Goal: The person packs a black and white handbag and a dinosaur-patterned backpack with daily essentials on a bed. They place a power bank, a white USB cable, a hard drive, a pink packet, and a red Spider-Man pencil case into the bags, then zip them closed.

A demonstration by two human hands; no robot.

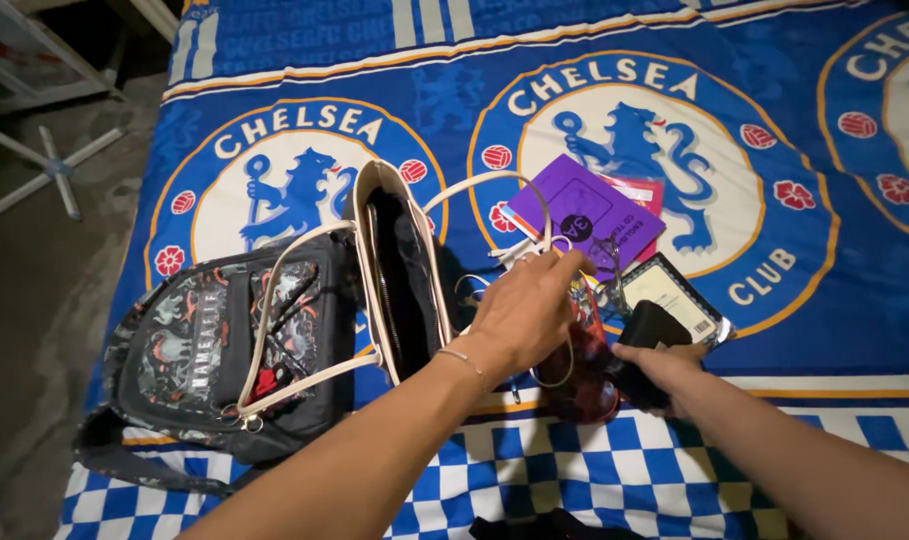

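Two bare forearms reach in from the bottom edge over a blue bedsheet (835, 330), checked blue and white along its near border and printed farther up with large round crests of a lion holding a staff.

At far left a bare grey concrete floor (35, 300) runs beside the bed, with pale metal legs of a stand (55, 170) splayed on it in the dim light.

On the sheet's left part lies a dark backpack (215, 345) patterned in grey, white and red, its strap trailing toward the near edge. Just beside it, partly resting on it, stands a cream handbag (375, 195), narrow and upright with its mouth gaping and a black lining showing; its thin cream handles loop out to both sides.

The left hand (525, 315), a thin bracelet at the wrist, is held palm down just right of the handbag, fingers loosely curled together, touching a reddish see-through pouch (585, 380); whether it grips the pouch cannot be told.

Beyond the fingertips lie a purple booklet (585, 215) over a red one, and a pale card with a patterned border (675, 290).

The right hand (665, 370) is closed around a small black wallet-like case (647, 335), held just above the sheet and touching the pouch's right side.
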